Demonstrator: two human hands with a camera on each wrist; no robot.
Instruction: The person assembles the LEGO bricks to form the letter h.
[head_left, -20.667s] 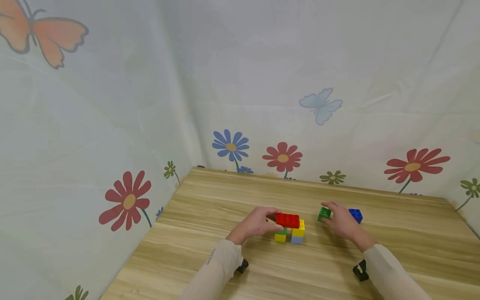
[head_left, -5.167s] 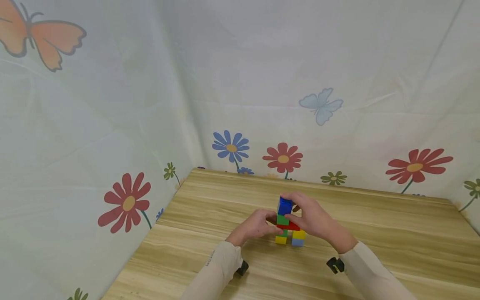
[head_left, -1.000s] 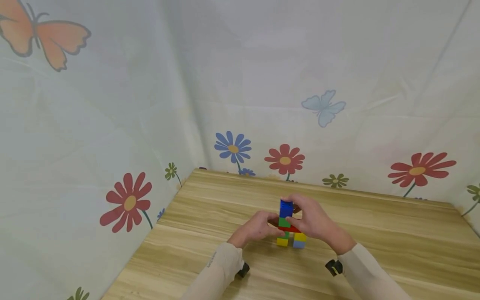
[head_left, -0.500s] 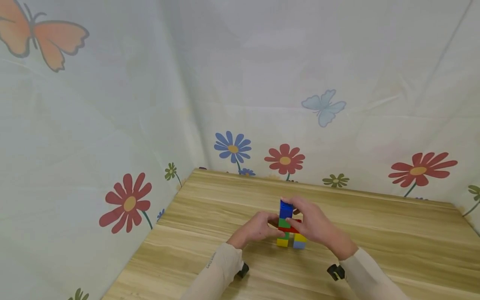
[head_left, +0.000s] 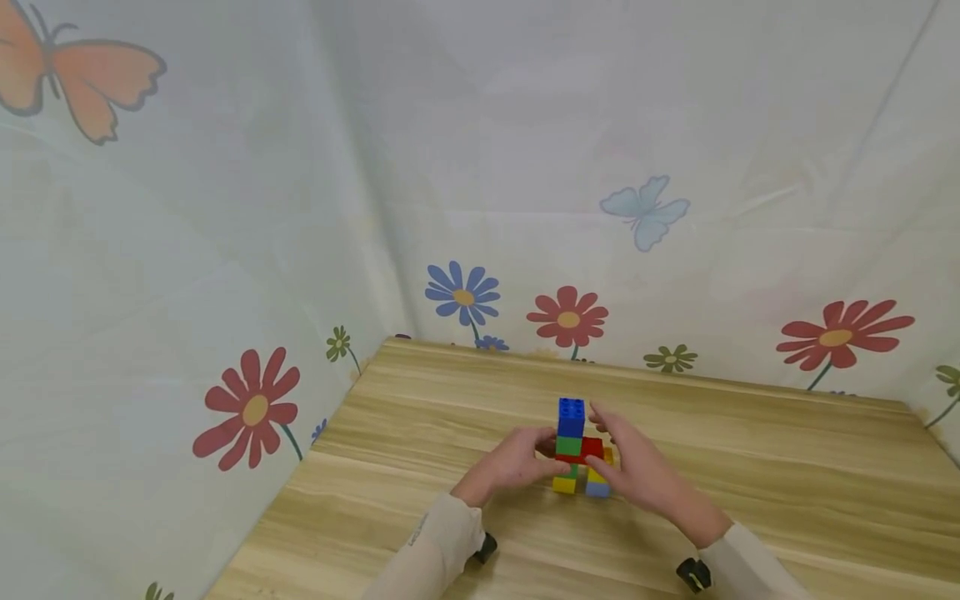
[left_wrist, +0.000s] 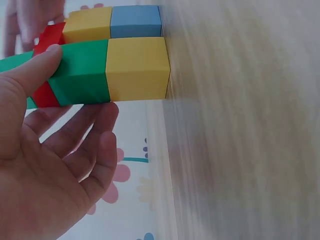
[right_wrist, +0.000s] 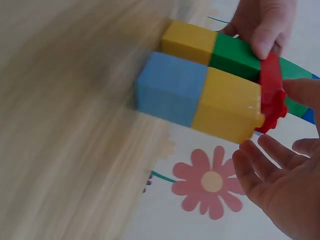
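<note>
A small structure of toy building bricks stands upright on the table. Its near-left leg is a yellow brick under a green brick; the right leg is a light blue brick under a yellow brick. A red brick bridges both legs, with another green brick and a blue brick stacked on its left end. My left hand grips the left side, thumb at the red and lower green bricks. Beside the right side, my right hand has its fingers spread, thumb near the red brick.
The wooden table extends around the structure to a back edge against a fabric backdrop printed with flowers and butterflies. A black strap device sits at the right wrist and another at the left.
The green and blue bricks, earlier loose at the right, are now stacked on the red one. My right hand has just let go of the blue brick and moved right and down.
</note>
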